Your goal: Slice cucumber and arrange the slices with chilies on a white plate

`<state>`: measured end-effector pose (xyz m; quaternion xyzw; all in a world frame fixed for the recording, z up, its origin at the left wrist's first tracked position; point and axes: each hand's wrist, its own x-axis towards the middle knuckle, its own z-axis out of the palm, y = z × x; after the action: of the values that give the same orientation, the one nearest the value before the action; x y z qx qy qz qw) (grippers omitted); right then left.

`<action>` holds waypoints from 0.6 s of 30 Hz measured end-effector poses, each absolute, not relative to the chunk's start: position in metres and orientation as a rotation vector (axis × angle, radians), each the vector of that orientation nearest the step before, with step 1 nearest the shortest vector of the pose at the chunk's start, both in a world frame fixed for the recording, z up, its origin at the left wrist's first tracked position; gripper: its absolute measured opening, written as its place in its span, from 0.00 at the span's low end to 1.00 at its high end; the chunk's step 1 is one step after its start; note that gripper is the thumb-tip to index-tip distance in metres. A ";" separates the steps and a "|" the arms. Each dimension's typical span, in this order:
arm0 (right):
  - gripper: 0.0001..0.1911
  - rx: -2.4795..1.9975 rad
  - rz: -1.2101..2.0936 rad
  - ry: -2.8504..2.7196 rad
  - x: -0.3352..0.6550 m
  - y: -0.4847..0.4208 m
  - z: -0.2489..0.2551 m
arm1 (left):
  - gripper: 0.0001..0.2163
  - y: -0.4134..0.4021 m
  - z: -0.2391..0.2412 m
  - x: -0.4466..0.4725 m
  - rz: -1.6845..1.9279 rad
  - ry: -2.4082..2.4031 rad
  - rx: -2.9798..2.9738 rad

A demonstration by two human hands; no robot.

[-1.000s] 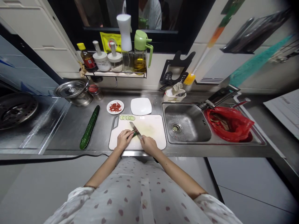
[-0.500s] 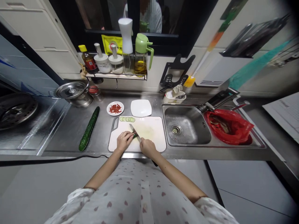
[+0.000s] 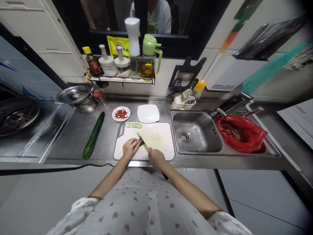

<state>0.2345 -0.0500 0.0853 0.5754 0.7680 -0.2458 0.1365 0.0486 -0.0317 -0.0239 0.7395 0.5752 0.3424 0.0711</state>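
Observation:
On the white cutting board [image 3: 160, 150], my left hand [image 3: 131, 148] presses a short piece of cucumber [image 3: 141, 142] with its fingers closed over it, hiding most of it. My right hand [image 3: 156, 158] grips a knife [image 3: 143, 142] by the handle. The blade crosses the board at a slant, right beside the cucumber piece and my left fingertips. Several thin cucumber slices [image 3: 133, 125] lie overlapping in a row along the board's far left edge. A whole cucumber [image 3: 94, 135] rests on the steel counter left of the board.
Behind the board stand a plate of chopped red pieces [image 3: 121, 114] and a white square plate [image 3: 148, 113]. The sink [image 3: 198, 130] lies to the right, with a red plastic bag [image 3: 241, 133] beyond it. A lidded pot [image 3: 78, 98] and a seasoning rack [image 3: 122, 79] are at the back left.
The knife and my right hand have shifted slightly toward me and to the right. My left hand stays on the cucumber piece. The whole view has drifted a little.

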 end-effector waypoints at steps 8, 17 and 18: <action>0.15 1.657 -0.725 2.211 0.247 -0.059 0.086 | 0.10 -0.032 -0.022 0.049 1.023 1.727 2.221; 0.15 1.649 -0.736 2.219 0.240 -0.051 0.088 | 0.11 -0.031 -0.022 0.048 1.015 1.725 2.220; 0.15 1.648 -0.735 2.214 0.239 -0.049 0.089 | 0.11 -0.031 -0.022 0.048 1.011 1.727 2.220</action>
<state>0.2386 -0.0494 0.0889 0.5710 0.7674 -0.2546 0.1423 0.0478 -0.0305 -0.0223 0.7405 0.5763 0.3372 0.0763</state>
